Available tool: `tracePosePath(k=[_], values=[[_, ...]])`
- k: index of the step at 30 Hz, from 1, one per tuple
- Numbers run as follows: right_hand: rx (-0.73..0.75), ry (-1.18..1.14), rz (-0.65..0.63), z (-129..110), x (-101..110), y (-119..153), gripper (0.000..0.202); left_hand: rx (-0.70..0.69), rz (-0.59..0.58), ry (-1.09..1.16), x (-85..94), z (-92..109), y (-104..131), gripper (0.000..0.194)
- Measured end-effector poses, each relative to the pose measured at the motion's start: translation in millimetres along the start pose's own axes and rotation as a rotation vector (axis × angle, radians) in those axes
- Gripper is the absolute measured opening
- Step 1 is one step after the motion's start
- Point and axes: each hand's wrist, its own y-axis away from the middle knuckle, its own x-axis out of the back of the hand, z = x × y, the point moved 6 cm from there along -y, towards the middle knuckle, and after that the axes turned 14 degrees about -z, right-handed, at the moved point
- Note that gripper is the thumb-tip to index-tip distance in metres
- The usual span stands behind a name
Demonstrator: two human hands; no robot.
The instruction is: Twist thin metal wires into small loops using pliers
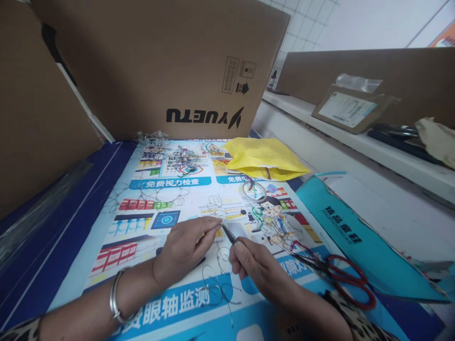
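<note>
In the head view, the left hand (185, 244) has its grip closed to a pinch, thumb against forefinger, on a small bright bit (221, 223) too tiny to identify. The right hand's (250, 263) grip is closed around a dark pointed tool (229, 234); its tip meets the left fingertips, but the rear is hidden in the palm, so I cannot tell its exact kind. The remaining left fingers are mostly out of sight behind the hand's back.

The left forearm slants up from the lower left, wearing a silver bangle (113, 296), with the wrist slightly bent and the knuckles upward. The right forearm reaches in from the lower right, its thumb lying along the tool. Both patterned sleeves are cut off by the frame.

Thin wire loops (223, 285) lie below and between the hands on a printed sheet; whether any run into the pinch is unclear. Red-handled scissors (332, 273) lie beside the right forearm. Farther out, a yellow bag (265, 155) hides whatever it contains, and a wire tangle (181, 158) blurs into the print. A cardboard box (159, 71) stands at the back of the counter (64, 227), its top out of frame.
</note>
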Motion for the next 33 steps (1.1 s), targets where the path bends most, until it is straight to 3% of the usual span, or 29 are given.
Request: tracePosePath(k=[13,20,33], values=[[-0.039,0.047,0.008,3,1,-1,0.042,-0.091,-0.043,-0.133,-8.3,-2,5,0.018],[-0.07,0.091,0.017,4,1,-1,0.043,-0.312,0.125,-0.189,-3.5,6,7,0.022],[-0.133,0.363,0.054,4,7,-5,0.039,-0.266,-0.006,-0.255,-1.5,12,-4,0.018]])
